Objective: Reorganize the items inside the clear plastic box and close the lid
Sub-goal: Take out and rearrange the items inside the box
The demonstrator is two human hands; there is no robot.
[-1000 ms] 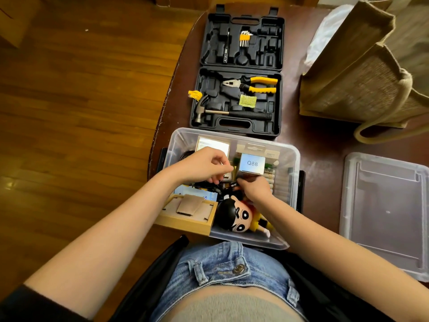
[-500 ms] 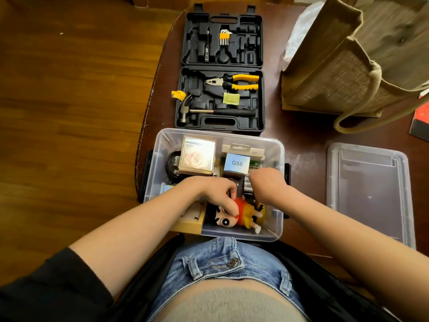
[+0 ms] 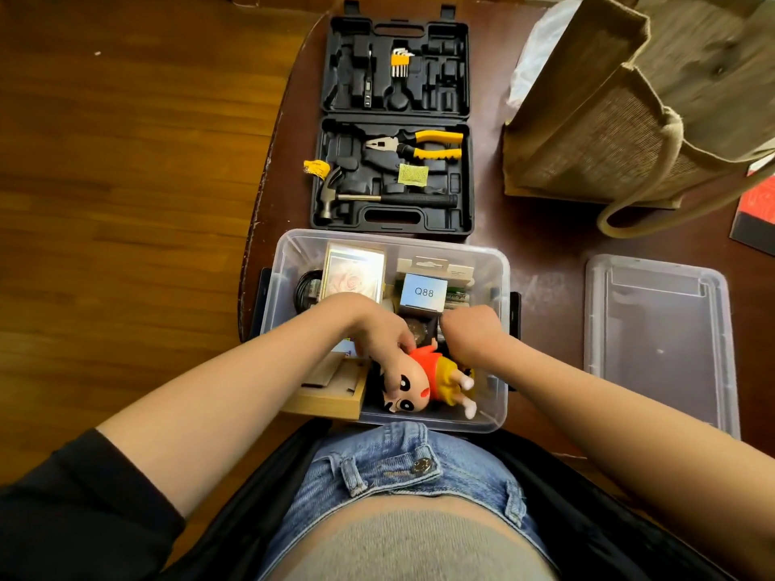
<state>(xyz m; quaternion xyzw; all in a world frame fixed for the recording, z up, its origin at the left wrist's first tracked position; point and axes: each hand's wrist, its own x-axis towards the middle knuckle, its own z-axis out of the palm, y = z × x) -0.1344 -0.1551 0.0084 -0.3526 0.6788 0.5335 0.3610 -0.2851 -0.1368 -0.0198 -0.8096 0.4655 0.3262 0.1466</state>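
A dark brown table point(image 3: 545, 262) stands on a wooden plank floor point(image 3: 126, 182), and the person sits at its near edge, looking down from the one head view.

The clear plastic box point(image 3: 501, 287) sits at that near edge, lid off. Its lid point(image 3: 658, 341) lies flat on the table to the right, well apart from the box. Beyond the box an open black tool case point(image 3: 396, 123) shows pliers point(image 3: 419, 145) and a hammer point(image 3: 377, 198); a woven tote bag point(image 3: 620, 119) stands at the far right.

Inside the box, a framed picture point(image 3: 355, 272) leans at the far left, a small carton marked Q88 point(image 3: 423, 292) stands to its right, and a wooden frame point(image 3: 331, 387) pokes over the near left wall.

A second ago both hands worked deeper in the box, near the Q88 carton. Now the left hand point(image 3: 373, 329) has come nearer and its fingers curl over the head of the cartoon doll point(image 3: 423, 381), which lies on its side in the near right corner. The right hand point(image 3: 469, 333) hangs beside the doll's red shirt, fingers curled down into the box; I cannot tell whether they hold anything.

It looks as if the sorting has shifted to the doll. The wooden frame overhanging the wall would likely block the lid, so closing seems some way off.
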